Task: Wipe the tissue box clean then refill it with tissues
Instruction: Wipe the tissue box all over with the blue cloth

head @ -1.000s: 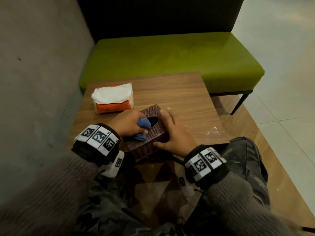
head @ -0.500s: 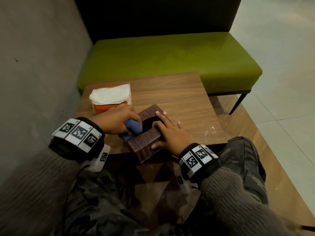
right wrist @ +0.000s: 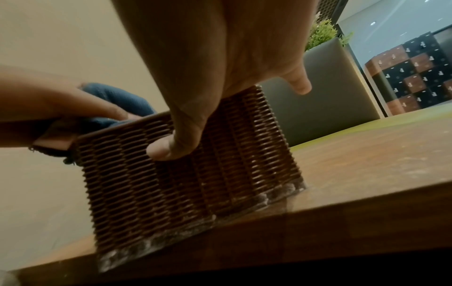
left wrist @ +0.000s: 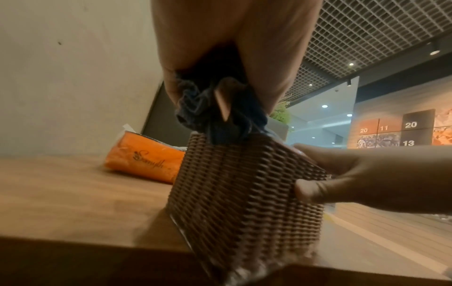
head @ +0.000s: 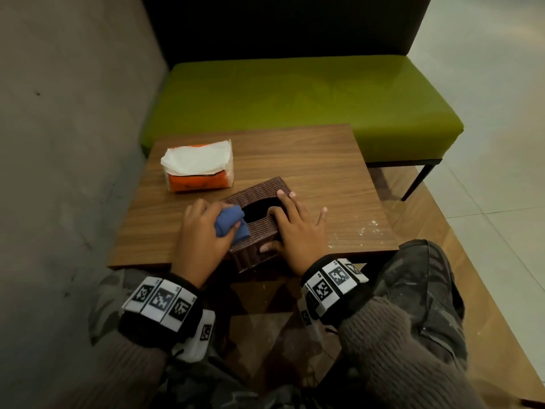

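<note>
The box (head: 256,228) sits near the counter's (head: 324,172) near edge. The left hand (head: 203,234) bunches a blue cloth (head: 231,224) in curled fingers and presses it onto the box's top, left of the slot, evidently to scrub the weave. The right hand (head: 295,228) lies spread over the right side, thumb on the near wall, likely to stop the box sliding. The tissue pack (head: 199,166) waits far left, untouched

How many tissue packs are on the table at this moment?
1. The orange tissue pack lies at the table's far left, beyond the woven tissue box. None other shows, though the box's inside is dark.
</note>
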A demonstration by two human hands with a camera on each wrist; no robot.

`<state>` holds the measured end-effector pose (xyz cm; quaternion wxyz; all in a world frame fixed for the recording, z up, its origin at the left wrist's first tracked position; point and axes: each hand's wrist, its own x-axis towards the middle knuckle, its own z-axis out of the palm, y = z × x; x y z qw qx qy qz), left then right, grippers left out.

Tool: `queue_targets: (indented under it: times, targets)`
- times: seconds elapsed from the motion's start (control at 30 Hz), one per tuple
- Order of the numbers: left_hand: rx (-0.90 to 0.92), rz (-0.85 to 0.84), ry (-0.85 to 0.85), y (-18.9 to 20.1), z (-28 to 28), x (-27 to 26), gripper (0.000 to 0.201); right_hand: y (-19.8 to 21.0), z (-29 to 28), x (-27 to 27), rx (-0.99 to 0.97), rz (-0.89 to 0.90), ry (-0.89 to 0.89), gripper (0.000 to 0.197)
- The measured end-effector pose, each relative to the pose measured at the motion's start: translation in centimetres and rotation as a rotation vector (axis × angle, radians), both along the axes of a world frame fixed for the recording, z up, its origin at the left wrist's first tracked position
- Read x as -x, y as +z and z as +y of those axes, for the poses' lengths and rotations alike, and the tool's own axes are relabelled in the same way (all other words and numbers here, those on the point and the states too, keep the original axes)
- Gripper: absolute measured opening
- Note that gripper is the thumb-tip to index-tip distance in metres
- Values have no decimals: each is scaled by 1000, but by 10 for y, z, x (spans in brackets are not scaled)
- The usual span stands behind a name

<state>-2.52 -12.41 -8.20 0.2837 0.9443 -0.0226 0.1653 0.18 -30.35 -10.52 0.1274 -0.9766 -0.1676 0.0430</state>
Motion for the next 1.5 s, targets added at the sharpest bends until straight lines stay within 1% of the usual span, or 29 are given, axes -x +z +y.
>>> queue_targets:
  times: [0.13, 0.17, 0.23, 0.27, 0.3, 0.37, 0.4, 0.47, 0.53, 0.6, 0.63, 0.7, 0.77, 0.87, 1.0, 1.07, 1.13, 1.17, 1.2, 1.27, 1.33, 1.37, 1.43, 1.5]
  targets:
    - [-48, -1, -148, -3, -13, 23, 33, 0, 6, 5, -4, -28, -39, 73]
    - [-44, 7, -144, -3, -10, 23, 33, 1, 5, 5, 7, -17, -34, 72]
    - [5, 43, -70, 0, 1, 19, 27, 4, 2, 6, -2, -8, -33, 69]
    - [67, 46, -16, 0, 8, 18, 28, 6, 0, 6, -24, -13, -40, 67]
    - [166, 38, 39, 1, 14, 18, 31, 7, -2, 7, -54, -27, -52, 65]
    - [425, 50, 159, 3, 18, 28, 44, 8, -6, 10, -123, -69, -104, 62]
    - [533, 94, 211, 5, 16, 37, 53, 9, -9, 11, -162, -90, -148, 61]
    - [682, 223, 300, 1, 7, 54, 62, 10, -12, 14, -259, -121, -265, 61]
    - [828, 298, 321, -7, -2, 65, 75, 10, -12, 18, -410, -142, -401, 60]
    - [880, 312, 294, -11, -11, 65, 83, 8, -8, 26, -597, -180, -494, 57]
    - [862, 331, 265, -6, -16, 62, 89, 6, -5, 30, -670, -209, -511, 56]
    - [773, 387, 221, 11, -31, 52, 110, 0, 0, 39, -766, -274, -509, 55]
    - [731, 362, 191, 29, -45, 41, 123, -7, 5, 45, -830, -361, -472, 52]
    - [737, 252, 145, 42, -54, 29, 125, -13, 10, 48, -875, -433, -418, 43]
    - [693, 196, 135, 40, -58, 25, 128, -15, 6, 45, -893, -470, -382, 41]
    - [686, 178, 159, 36, -57, 23, 123, -21, 2, 45, -911, -442, -330, 45]
    - [640, 152, 166, 35, -50, 21, 116, -22, -3, 50, -987, -319, -242, 63]
    - [560, 147, 151, 35, -43, 21, 116, -22, -7, 53, -997, -259, -206, 75]
    - [447, 153, 120, 38, -36, 21, 115, -19, -12, 55, -983, -238, -187, 88]
    - [219, 180, 25, 44, -22, 23, 112, -10, -25, 55, -914, -309, -153, 105]
    - [-23, 204, -101, 50, -11, 25, 108, 7, -35, 50, -754, -398, -48, 117]
    - [-175, 209, -158, 53, -8, 26, 108, 18, -38, 46, -653, -395, 18, 123]
    - [-441, 212, -231, 58, -5, 25, 108, 36, -39, 38, -455, -302, 132, 135]
    - [-576, 207, -262, 63, -6, 24, 104, 42, -37, 30, -334, -207, 205, 140]
